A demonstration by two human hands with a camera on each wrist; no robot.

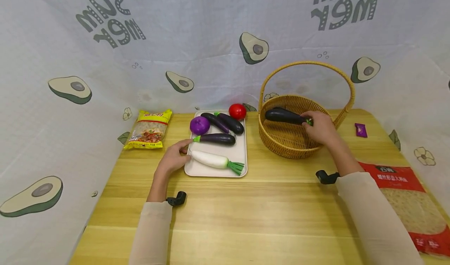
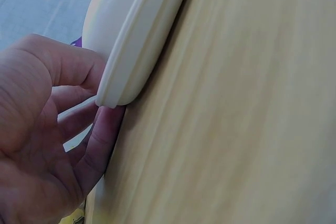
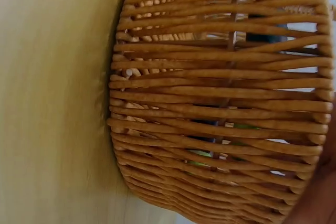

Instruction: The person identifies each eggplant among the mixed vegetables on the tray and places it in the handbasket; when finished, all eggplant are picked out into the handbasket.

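Head view: a person's two hands work over a pale wooden tabletop (image 1: 246, 218). On the right, the right hand (image 1: 319, 127) reaches over a wicker basket (image 1: 290, 152) with a tall arched handle, its fingers pinching a dark eggplant (image 1: 282, 115) at the green stem end. The eggplant lies sideways within the basket's opening, blunt end to the left; whether it touches the wicker, I cannot tell. On the left, the left hand (image 1: 174, 156) holds the left edge of a white tray (image 1: 240, 148). A white radish (image 1: 209, 159) with green leaves lies at the tray's near side, a purple eggplant (image 1: 218, 139) just beyond it. Farther back are two more eggplants, a round purple vegetable (image 1: 200, 125) and a red tomato (image 1: 237, 111).

Left wrist view: the left hand's fingers pinch the tray's rim, some above the edge and some below.

Right wrist view: the basket's woven side fills most of the view. Dark and green patches show through gaps; the right hand's fingers are too hidden here to judge.
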